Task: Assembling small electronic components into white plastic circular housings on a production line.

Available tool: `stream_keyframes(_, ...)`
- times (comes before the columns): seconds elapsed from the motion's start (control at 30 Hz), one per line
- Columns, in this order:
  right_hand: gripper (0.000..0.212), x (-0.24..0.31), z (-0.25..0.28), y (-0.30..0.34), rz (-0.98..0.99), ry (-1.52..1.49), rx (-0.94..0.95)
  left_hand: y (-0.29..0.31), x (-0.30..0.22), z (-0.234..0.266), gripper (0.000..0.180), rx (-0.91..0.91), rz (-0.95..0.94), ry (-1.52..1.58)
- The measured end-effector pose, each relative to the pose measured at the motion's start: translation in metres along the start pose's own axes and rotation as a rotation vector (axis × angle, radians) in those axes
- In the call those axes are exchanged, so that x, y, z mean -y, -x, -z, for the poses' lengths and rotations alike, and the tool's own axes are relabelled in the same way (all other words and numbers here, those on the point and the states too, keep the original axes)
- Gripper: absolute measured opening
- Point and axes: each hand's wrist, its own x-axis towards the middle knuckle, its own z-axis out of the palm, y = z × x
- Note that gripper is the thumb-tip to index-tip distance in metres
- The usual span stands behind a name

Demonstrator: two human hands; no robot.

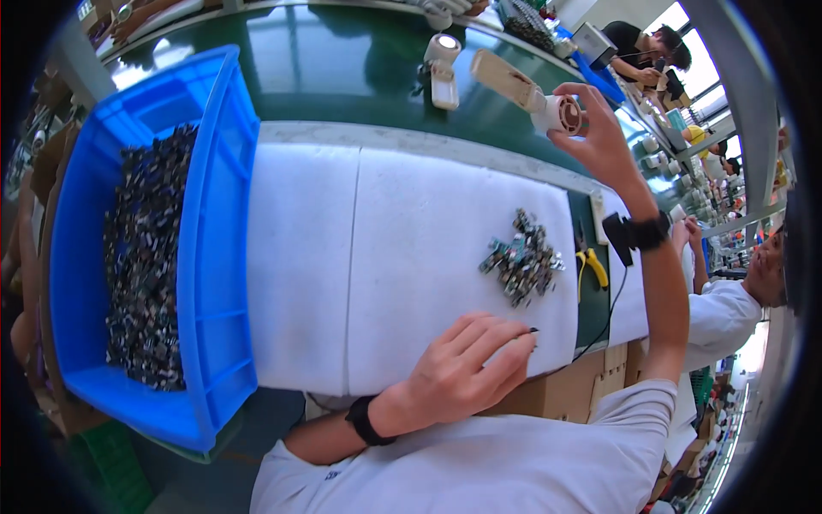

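Note:
My right hand (pixel 595 137) is raised over the far edge of the white work mat (pixel 411 257). Its fingers close round the round slotted end of a white device (pixel 507 81), whose long, flat beige arm points to the far left. What kind of device it is, I cannot tell for sure. Low over the near side of the mat is my left hand (pixel 471 364), fingertips pinched on a small dark part (pixel 533 331). Just beyond it lies a loose pile of small electronic parts (pixel 522 261), mostly dark, green and silvery.
A large blue bin (pixel 224 257) of small metallic parts stands at the left. A similar white device (pixel 443 81) lies on the green belt (pixel 342 77). Yellow-handled pliers (pixel 592 270) lie right of the mat. Co-workers sit at the right (pixel 728 313) and far right (pixel 642 51).

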Motion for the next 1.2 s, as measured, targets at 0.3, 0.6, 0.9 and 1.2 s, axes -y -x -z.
stream_keyframes(0.3, 0.046, 0.166, -0.007, 0.071, 0.586, 0.005, 0.278, 0.032, -0.018, 0.051, 0.026, -0.041, -0.123, 0.099)
stream_keyframes(0.6, 0.039, 0.215, -0.016, 0.112, 0.306, -0.068, 0.394, 0.04, 0.006, 0.093, 0.026, -0.318, 0.295, -0.054)
stream_keyframes(0.9, 0.038, 0.214, -0.036, 0.111, 0.441, -0.054, 0.433, 0.049, 0.007, 0.099, 0.029, -0.143, 0.345, 0.108)
stream_keyframes(1.2, 0.047, 0.209, -0.037, 0.131, 0.658, 0.103, 0.276, 0.047, 0.013, 0.112, 0.029, 0.142, 0.172, 0.133)
